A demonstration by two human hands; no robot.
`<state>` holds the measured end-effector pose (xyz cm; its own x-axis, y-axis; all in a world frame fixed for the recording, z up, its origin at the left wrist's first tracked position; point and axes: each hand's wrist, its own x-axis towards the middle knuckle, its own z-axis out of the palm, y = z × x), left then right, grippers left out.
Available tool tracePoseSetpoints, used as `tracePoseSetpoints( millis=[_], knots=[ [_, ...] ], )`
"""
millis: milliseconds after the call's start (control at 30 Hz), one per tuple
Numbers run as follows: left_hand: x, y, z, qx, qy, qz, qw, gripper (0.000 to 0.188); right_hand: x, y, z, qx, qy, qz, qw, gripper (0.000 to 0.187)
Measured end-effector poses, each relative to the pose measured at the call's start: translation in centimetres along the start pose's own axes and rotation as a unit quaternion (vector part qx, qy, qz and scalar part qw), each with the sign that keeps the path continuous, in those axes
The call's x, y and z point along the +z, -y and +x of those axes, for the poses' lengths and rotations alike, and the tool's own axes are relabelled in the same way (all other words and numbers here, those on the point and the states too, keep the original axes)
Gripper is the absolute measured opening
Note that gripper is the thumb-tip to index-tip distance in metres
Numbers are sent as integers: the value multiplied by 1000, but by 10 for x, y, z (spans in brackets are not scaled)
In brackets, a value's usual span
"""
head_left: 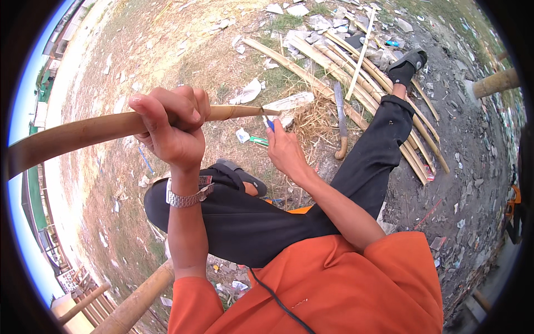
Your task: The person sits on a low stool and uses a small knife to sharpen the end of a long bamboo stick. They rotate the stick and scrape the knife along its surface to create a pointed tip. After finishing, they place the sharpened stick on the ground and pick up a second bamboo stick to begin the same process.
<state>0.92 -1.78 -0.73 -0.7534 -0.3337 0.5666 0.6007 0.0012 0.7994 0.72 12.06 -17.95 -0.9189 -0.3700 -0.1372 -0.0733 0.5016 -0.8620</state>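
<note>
I find left grip wrapping the bamboo strip, right grip clenching the knife; shallow strokes seem advisable.

Head view: wide fisheye worn on the head, left one of a pair, facing steeply down over the orange shirt at bottom centre. Left hand close to lens, left of centre; right hand farther off, mid-frame. Ground fills most; sky bends along left edge. Straight edges curve near rim, corners black.

White scraps (some crumpled) dot grass — mostly dry.
</note>
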Motion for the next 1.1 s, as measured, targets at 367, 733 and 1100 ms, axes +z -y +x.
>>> tracePoseSetpoints(
  millis=[367, 733, 1100],
  knots=[
    [2, 1, 2, -1, 36, -12, 999, 56, 2, -56, 25, 32, 33, -58, 997, 20],
    [-1, 0, 0, -8, 44, -12, 999, 56, 7, -65, 33, 51, 51, -74, 995, 21],
    [-6, 0, 2, -12, 38, 1, 999, 56, 12, -45, 33, 23, 19, -37, 999, 22]
  ],
)
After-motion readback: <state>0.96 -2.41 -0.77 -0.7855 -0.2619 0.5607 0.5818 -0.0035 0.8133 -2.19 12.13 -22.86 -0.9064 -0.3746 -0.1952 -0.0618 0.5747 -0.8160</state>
